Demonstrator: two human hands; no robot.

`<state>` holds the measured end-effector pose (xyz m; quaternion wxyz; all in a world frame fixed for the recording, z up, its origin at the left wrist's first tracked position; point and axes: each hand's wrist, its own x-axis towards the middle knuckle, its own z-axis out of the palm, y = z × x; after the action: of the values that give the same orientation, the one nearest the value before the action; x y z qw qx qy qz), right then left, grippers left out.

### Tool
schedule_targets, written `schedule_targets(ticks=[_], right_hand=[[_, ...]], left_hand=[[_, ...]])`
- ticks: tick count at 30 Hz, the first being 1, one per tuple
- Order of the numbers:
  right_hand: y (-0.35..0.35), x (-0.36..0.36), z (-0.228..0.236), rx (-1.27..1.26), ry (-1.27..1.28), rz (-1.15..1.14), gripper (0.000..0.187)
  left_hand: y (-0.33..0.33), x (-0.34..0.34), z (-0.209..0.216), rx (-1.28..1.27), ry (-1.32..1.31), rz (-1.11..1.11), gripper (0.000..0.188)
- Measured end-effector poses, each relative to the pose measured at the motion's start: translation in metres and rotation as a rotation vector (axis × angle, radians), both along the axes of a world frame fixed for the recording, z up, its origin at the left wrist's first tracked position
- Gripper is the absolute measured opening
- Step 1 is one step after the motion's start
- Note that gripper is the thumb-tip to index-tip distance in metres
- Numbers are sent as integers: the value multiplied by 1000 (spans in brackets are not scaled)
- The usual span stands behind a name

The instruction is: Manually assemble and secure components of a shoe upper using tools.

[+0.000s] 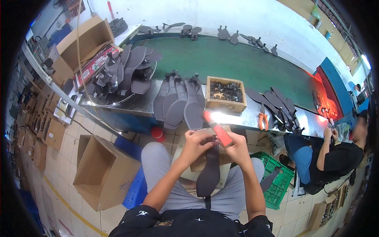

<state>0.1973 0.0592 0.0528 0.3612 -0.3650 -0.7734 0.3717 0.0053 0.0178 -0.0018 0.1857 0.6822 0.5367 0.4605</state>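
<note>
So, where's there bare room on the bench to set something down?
Widest is the green surface, between the wooden box and the wall-side soles. A small strip of metal ledge is bare between box and orange-handled pliers. Crowded: the left end, with the wire basket and fanned soles.

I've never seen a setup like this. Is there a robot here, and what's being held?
There's no robot: a person is working barehanded. The picture comes from a wide fisheye camera on that person's head, looking down, so straight edges bend near the rim. The left hand grips the upper end of a dark shoe sole; the right hand holds a red tool whose exact kind I can't make out. On the metal ledge ahead lie more dark soles, an open wooden box of small dark parts, and orange-handled pliers. Behind it is a green belt.
</note>
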Motion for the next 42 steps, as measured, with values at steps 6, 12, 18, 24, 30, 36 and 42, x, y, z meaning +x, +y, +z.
schedule_targets(ticks=[6,12,18,24,30,36,42], right_hand=[[-7,-5,9,152,-34,-13,24],[-6,-3,10,112,-29,23,26],[-6,4,13,183,-166,2,16],[-72,18,38,-262,256,-151,29],[-108,30,43,58,-96,-255,36],[-115,36,78,164,-116,-197,33],[-101,15,42,232,-215,-177,49]], left_hand=[[0,-1,1,41,18,-18,30],[2,2,3,68,43,-28,32],[1,3,19,-316,-266,-130,32],[9,6,7,-95,-359,-172,25],[8,3,8,-177,-399,-175,26],[6,-2,3,-184,-343,-164,30],[2,-3,-6,-139,116,-100,121]])
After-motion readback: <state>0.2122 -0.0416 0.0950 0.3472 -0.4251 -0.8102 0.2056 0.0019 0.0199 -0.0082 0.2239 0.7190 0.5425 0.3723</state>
